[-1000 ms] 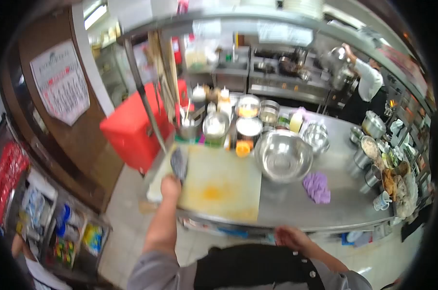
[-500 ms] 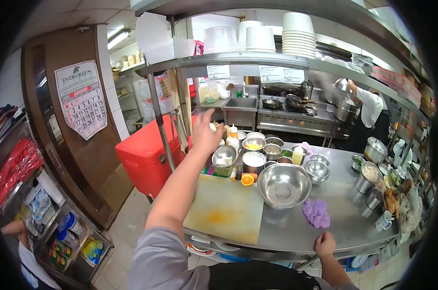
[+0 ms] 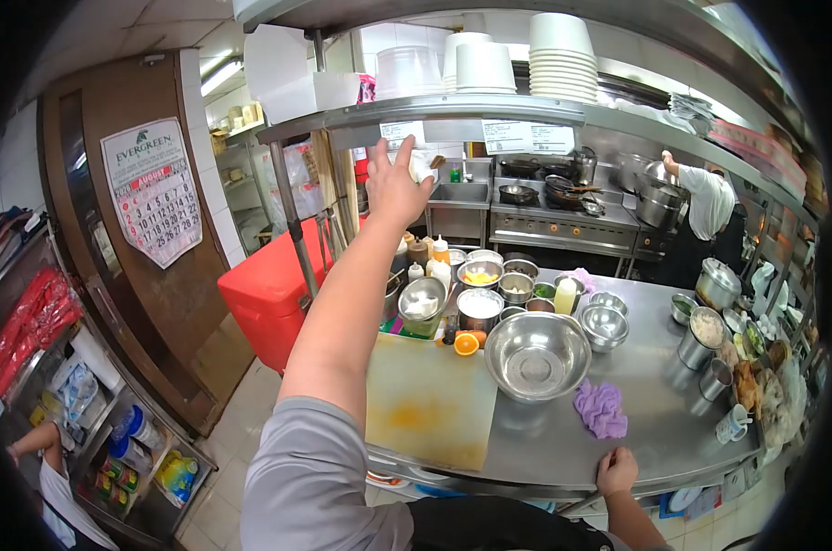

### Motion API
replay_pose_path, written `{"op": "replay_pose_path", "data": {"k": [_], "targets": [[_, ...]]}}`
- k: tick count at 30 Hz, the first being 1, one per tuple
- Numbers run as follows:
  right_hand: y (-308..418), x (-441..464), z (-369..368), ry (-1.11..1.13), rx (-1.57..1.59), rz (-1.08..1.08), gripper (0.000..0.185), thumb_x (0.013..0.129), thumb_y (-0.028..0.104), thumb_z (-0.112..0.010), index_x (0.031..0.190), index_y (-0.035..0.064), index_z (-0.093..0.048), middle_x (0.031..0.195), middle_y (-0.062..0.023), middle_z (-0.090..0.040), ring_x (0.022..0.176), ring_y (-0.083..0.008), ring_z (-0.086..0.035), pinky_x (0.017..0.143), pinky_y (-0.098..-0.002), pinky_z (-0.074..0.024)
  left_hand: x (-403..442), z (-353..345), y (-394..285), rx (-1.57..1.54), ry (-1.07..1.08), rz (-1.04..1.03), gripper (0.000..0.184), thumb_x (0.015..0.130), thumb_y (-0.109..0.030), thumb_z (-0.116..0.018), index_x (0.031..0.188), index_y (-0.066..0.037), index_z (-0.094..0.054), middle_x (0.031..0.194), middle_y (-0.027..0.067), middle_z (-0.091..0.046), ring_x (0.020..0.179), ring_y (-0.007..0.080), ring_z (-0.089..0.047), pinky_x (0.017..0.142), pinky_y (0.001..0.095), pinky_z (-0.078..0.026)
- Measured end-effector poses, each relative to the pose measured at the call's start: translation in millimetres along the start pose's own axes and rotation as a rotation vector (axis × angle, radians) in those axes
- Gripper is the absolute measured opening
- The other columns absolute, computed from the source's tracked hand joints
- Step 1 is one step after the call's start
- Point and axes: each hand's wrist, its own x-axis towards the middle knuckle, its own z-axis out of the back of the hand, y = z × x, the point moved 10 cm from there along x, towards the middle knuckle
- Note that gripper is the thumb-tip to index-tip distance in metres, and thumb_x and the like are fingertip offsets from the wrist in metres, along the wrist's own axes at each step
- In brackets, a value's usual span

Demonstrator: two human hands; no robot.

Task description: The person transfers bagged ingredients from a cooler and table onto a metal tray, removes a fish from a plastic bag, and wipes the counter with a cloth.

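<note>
My left hand [image 3: 399, 184] is raised in front of the shelf edge, fingers apart and stretched up. Its fingertips overlap the lower part of a printed paper slip [image 3: 402, 131]; I cannot tell whether they touch it. My right hand [image 3: 617, 471] rests curled into a fist on the front edge of the steel counter [image 3: 535, 450], with nothing visible in it. Just beyond that fist lies a crumpled purple cloth [image 3: 601, 410]. A large steel bowl [image 3: 538, 356] stands to the right of a stained cutting board [image 3: 429, 399]. A halved orange [image 3: 466, 343] sits behind the board.
Squeeze bottles [image 3: 441, 257] and several small steel containers [image 3: 480, 308] crowd the counter's back. Overhead, the shelf [image 3: 425, 112] carries stacked white tubs [image 3: 563, 55]. A red cooler [image 3: 264, 303] stands left. Another person [image 3: 709, 207] works by the stove; another person's arm [image 3: 39, 441] shows at far left.
My left hand has risen from above the bottles to the paper slip. My right fist stays at the counter edge. The person by the stove has shifted slightly.
</note>
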Motion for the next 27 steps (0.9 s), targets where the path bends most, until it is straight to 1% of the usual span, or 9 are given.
{"op": "replay_pose_path", "data": {"k": [1,5,10,14,22,27], "targets": [[1,0,1,-0.007,-0.005,0.007,0.011,0.080,0.012,-0.062,0.077,0.0045,-0.054,0.074,-0.0157,-0.056,0.071,-0.0375,-0.057,0.064,-0.0471,-0.0454,0,-2,0,-0.004,0.007,-0.004,0.078,0.075,-0.028,-0.076,0.144,-0.023,-0.041,0.150,0.0212,-0.027,0.131,0.0414,-0.038,0.103,0.0498,-0.040],[2,0,0,-0.025,0.014,0.027,0.010,0.079,0.011,-0.061,0.076,0.0040,-0.053,0.073,-0.0160,-0.056,0.070,-0.0378,-0.056,0.063,-0.0472,-0.0450,-1,-3,-2,0.030,0.022,-0.010,0.079,0.076,-0.028,-0.076,0.145,-0.024,-0.039,0.150,0.0205,-0.027,0.132,0.0408,-0.038,0.104,0.0495,-0.040],[-5,-1,-8,0.030,0.011,0.009,0.012,0.079,0.013,-0.063,0.077,0.0062,-0.053,0.077,-0.0149,-0.057,0.072,-0.0375,-0.057,0.064,-0.0480,-0.0449,-3,-8,-7,0.024,0.070,-0.020,0.078,0.076,-0.029,-0.076,0.145,-0.025,-0.040,0.150,0.0199,-0.028,0.132,0.0397,-0.038,0.105,0.0492,-0.039],[-2,-1,-4,0.026,-0.003,0.007,0.011,0.079,0.011,-0.061,0.078,0.0041,-0.053,0.074,-0.0165,-0.055,0.070,-0.0383,-0.055,0.063,-0.0477,-0.0439,-5,-10,-19,0.043,0.051,-0.072,0.076,0.076,-0.029,-0.076,0.144,-0.026,-0.042,0.150,0.0197,-0.028,0.132,0.0381,-0.038,0.105,0.0481,-0.038],[-5,-2,-3,0.020,0.001,-0.007,0.012,0.079,0.015,-0.062,0.079,0.0061,-0.054,0.077,-0.0149,-0.056,0.072,-0.0374,-0.057,0.064,-0.0480,-0.0449,-11,-13,-58,0.065,0.014,-0.174,0.074,0.075,-0.028,-0.077,0.141,-0.025,-0.045,0.146,0.0196,-0.032,0.127,0.0366,-0.041,0.101,0.0464,-0.040],[-6,-1,-3,0.026,0.011,-0.018,0.011,0.079,0.014,-0.061,0.079,0.0057,-0.054,0.076,-0.0149,-0.056,0.072,-0.0374,-0.057,0.064,-0.0474,-0.0447,-11,-15,-71,0.091,0.010,-0.174,0.072,0.075,-0.029,-0.076,0.141,-0.025,-0.046,0.144,0.0196,-0.034,0.126,0.0357,-0.041,0.100,0.0457,-0.040]]}}
